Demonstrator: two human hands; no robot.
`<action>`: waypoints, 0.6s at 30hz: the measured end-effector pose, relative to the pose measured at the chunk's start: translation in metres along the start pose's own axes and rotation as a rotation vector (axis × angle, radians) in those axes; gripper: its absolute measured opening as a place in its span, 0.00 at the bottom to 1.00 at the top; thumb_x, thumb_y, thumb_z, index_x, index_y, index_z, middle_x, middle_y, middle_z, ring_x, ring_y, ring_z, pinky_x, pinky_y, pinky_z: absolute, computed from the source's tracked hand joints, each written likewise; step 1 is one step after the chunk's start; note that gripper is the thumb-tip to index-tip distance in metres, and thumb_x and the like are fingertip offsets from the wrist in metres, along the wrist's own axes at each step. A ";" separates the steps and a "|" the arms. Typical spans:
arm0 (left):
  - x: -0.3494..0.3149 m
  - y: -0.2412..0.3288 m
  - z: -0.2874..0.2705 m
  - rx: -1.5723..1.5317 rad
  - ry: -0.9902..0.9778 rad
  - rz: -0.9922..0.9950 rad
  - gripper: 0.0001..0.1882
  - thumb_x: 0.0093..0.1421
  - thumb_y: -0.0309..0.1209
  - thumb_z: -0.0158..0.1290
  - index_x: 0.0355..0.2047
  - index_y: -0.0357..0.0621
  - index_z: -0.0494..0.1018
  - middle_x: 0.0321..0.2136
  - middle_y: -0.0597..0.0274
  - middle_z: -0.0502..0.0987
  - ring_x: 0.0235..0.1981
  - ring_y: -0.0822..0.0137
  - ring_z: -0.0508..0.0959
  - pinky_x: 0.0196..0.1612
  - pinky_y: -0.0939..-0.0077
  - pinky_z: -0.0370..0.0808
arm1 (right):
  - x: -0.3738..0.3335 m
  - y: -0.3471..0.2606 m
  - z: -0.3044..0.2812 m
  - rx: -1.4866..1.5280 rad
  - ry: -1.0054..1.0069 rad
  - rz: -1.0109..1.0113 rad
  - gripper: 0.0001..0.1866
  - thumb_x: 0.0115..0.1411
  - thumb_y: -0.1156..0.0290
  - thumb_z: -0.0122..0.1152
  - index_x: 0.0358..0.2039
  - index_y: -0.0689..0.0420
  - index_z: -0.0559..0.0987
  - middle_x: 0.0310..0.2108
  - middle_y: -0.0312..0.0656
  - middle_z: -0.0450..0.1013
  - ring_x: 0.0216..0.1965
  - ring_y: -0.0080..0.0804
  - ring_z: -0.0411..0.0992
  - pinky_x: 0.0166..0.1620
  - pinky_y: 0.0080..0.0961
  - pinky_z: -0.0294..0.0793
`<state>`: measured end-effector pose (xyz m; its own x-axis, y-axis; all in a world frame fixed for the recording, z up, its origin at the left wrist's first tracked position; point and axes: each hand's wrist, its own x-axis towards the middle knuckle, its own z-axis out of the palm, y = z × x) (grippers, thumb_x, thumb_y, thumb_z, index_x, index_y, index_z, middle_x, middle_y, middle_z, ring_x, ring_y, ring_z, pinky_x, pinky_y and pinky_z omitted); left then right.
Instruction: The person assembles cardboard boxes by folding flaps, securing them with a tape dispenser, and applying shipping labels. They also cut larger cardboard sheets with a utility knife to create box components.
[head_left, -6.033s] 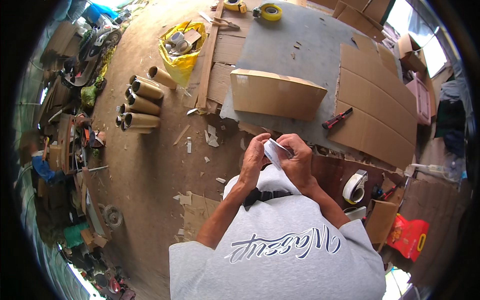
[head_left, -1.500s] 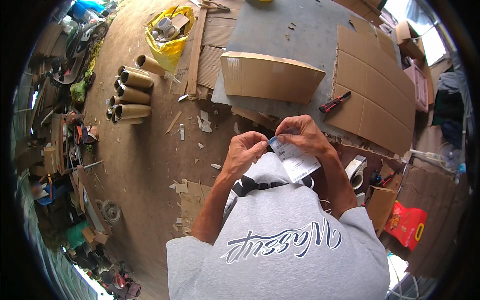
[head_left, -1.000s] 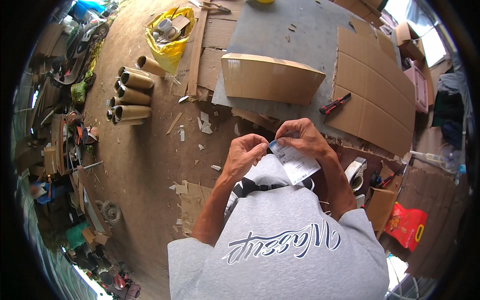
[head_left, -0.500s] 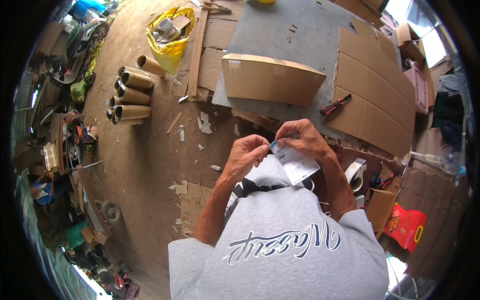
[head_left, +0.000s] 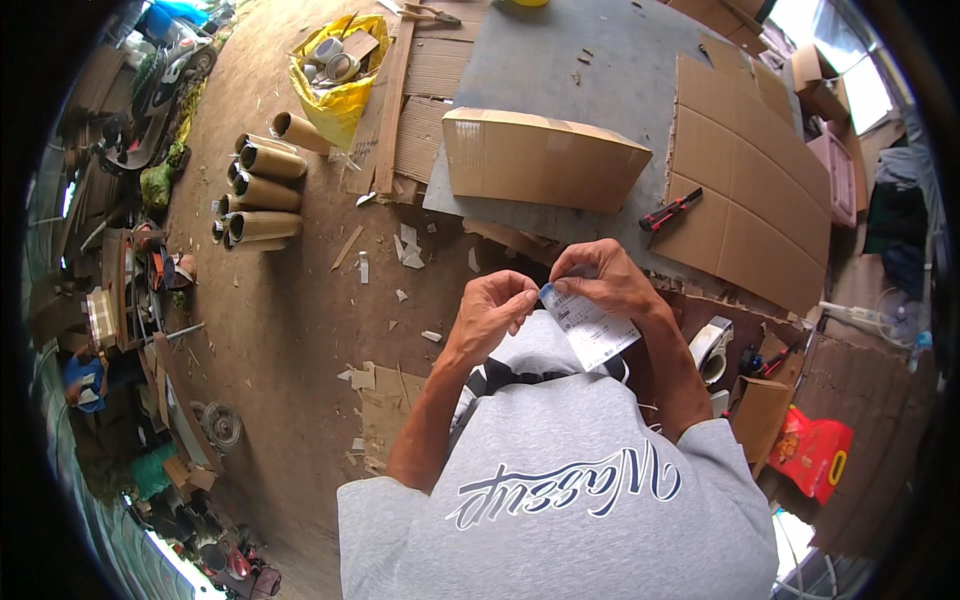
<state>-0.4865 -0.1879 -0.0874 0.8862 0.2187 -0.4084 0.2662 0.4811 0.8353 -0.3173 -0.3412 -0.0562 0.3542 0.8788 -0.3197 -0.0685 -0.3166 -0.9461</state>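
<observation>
Nearer to you than the cardboard box (head_left: 545, 160), a white label (head_left: 594, 330) hangs from your right hand (head_left: 603, 278), whose thumb and fingers clamp its blue corner and partly hide it. Your left hand (head_left: 495, 310) has thumb and fingers bunched at that corner; whether they grip its edge, you cannot tell. Its print is too small to make out. Right of the box, a red-and-black knife (head_left: 671, 210) straddles the edge of a flat cardboard sheet (head_left: 750, 190) on your desk (head_left: 560, 65). Beyond the box, a yellow object (head_left: 530, 2) is cut off. Left of the box, brown tubes (head_left: 268, 190) partly hide one another.
</observation>
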 end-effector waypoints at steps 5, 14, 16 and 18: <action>0.000 0.002 0.002 0.002 0.015 0.004 0.08 0.64 0.30 0.59 0.36 0.37 0.77 0.22 0.68 0.75 0.19 0.81 0.70 0.22 0.85 0.68 | 0.000 0.000 -0.001 -0.042 0.003 -0.012 0.05 0.57 0.77 0.68 0.33 0.64 0.83 0.29 0.40 0.80 0.33 0.22 0.77 0.40 0.22 0.78; 0.001 0.000 0.001 0.026 0.003 -0.008 0.07 0.63 0.29 0.60 0.36 0.36 0.77 0.23 0.68 0.76 0.20 0.81 0.71 0.22 0.85 0.69 | 0.001 0.002 -0.002 -0.031 -0.003 -0.009 0.05 0.57 0.77 0.68 0.33 0.64 0.83 0.29 0.39 0.80 0.33 0.22 0.77 0.40 0.22 0.78; 0.001 -0.001 0.001 0.023 -0.001 -0.013 0.07 0.63 0.28 0.60 0.37 0.36 0.77 0.23 0.67 0.76 0.20 0.81 0.71 0.22 0.85 0.69 | 0.001 0.001 -0.002 -0.038 0.000 -0.009 0.05 0.57 0.77 0.68 0.33 0.64 0.83 0.29 0.39 0.80 0.33 0.21 0.77 0.40 0.22 0.78; 0.001 -0.001 0.000 0.011 -0.004 -0.017 0.07 0.63 0.28 0.60 0.37 0.36 0.77 0.23 0.67 0.76 0.20 0.81 0.71 0.22 0.85 0.69 | 0.001 0.001 -0.002 -0.044 0.001 -0.011 0.05 0.57 0.76 0.68 0.33 0.64 0.83 0.28 0.39 0.80 0.33 0.21 0.77 0.40 0.22 0.78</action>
<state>-0.4855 -0.1885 -0.0888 0.8829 0.2075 -0.4213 0.2853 0.4757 0.8321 -0.3156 -0.3414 -0.0576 0.3554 0.8820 -0.3094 -0.0232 -0.3226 -0.9463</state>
